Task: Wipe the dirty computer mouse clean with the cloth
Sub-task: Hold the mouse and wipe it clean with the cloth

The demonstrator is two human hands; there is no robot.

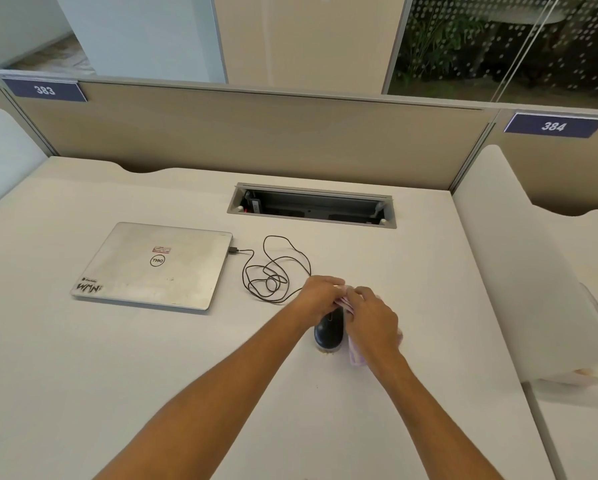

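Two bare forearms are seen reaching in from the near edge of the white desk (83,393), meeting over a dark computer mouse (328,330). The mouse is resting on the desk, its rear end pointed toward the camera, with specks of brownish dirt visible on the desk just behind that end. The front of the mouse is covered by the left hand (320,294), whose fingers are curled down over it; whether the mouse body or only the cloth is gripped by this hand cannot be told. A pale pink cloth (354,356) is clenched in the right hand (373,317), which is pressed against the right side of the mouse. Part of the cloth is bunched between the two hands at the mouse's front, and more of it is seen hanging below the right palm onto the desk. A black cable (273,271) is coiled loosely just beyond and to the left of the left hand, and is plugged into a closed silver Dell laptop (152,265) lying farther left. An open cable tray (311,206) is set into the desk well beyond the hands.
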